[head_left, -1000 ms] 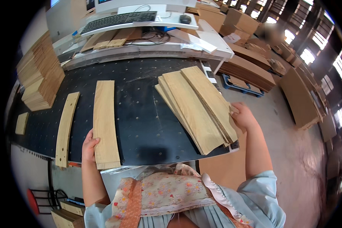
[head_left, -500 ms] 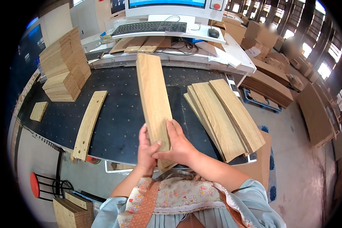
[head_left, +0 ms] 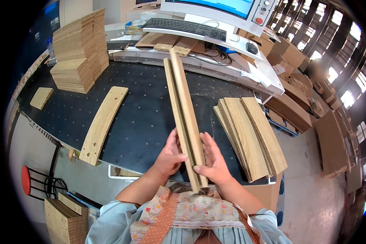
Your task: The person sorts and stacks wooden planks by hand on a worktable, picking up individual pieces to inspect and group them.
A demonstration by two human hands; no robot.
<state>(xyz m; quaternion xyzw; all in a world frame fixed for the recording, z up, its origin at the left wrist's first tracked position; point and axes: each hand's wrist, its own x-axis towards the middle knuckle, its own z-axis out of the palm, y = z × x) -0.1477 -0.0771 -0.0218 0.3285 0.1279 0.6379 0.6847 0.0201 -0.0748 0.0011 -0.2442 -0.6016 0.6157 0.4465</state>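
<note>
Upright on edge, two wooden boards stand between my hands over the near side of the table, with a narrow dark gap along their length. My left hand [head_left: 170, 157] is closed on the left board [head_left: 176, 107], thumb over its edge. Against the right board [head_left: 188, 105] presses my right hand [head_left: 215, 160], its thumb on the near edge and fingers along the outer face. Right of them lies a pile of similar boards [head_left: 244, 136]. A curved board with holes [head_left: 103, 124] rests flat on the left.
The black table [head_left: 146, 97] bears a tall stack of wooden pieces [head_left: 79, 51] and a small block [head_left: 41, 98]. Behind it are a keyboard [head_left: 185, 29], mouse [head_left: 252, 48] and monitor [head_left: 215, 7]. A red stool [head_left: 25, 179] and stacked boards [head_left: 61, 215] stand lower left.
My hands have turned the boards from showing a broad face to edge-on, and a gap now shows between them. The view has shifted, and my hands are farther apart.
</note>
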